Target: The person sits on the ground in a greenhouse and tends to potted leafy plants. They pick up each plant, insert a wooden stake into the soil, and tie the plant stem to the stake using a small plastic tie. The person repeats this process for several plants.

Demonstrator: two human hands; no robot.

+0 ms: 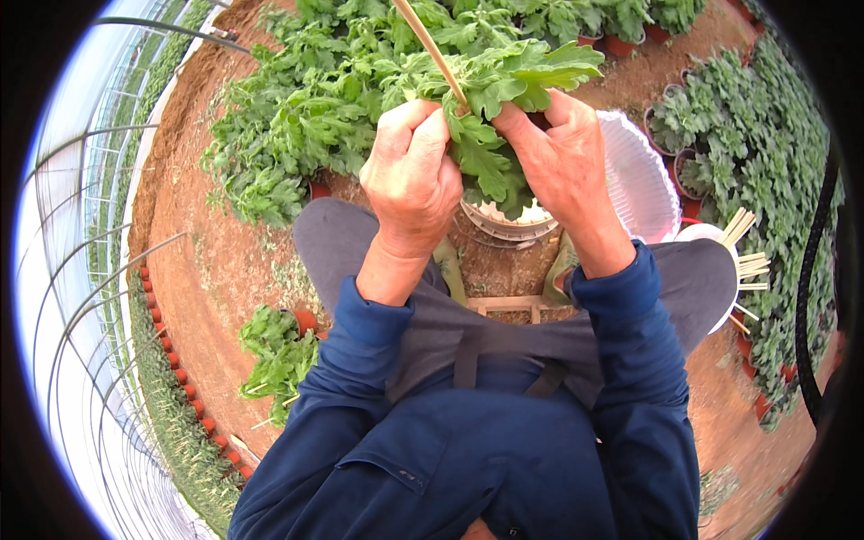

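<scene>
A green chrysanthemum plant (482,138) with lobed leaves is held up in front of me, and a thin wooden stake (432,48) slants up out of it. My left hand (415,169) is curled closed at the stake's lower end, against the stems; its fingertips are hidden. On the other side, my right hand (563,162) has thumb and fingers closed in among the leaves, which cover what exactly they pinch. Under the plant, between my feet, stands a round pale container (509,226), partly hidden by leaves.
A translucent ribbed tub (638,179) stands beyond my right wrist. By my right knee, a white bucket (725,320) holds several wooden sticks (752,266). Leafy potted plants crowd ahead (304,128) and right (769,169); smaller ones (280,358) lie left. A wooden frame (509,305) lies between my feet.
</scene>
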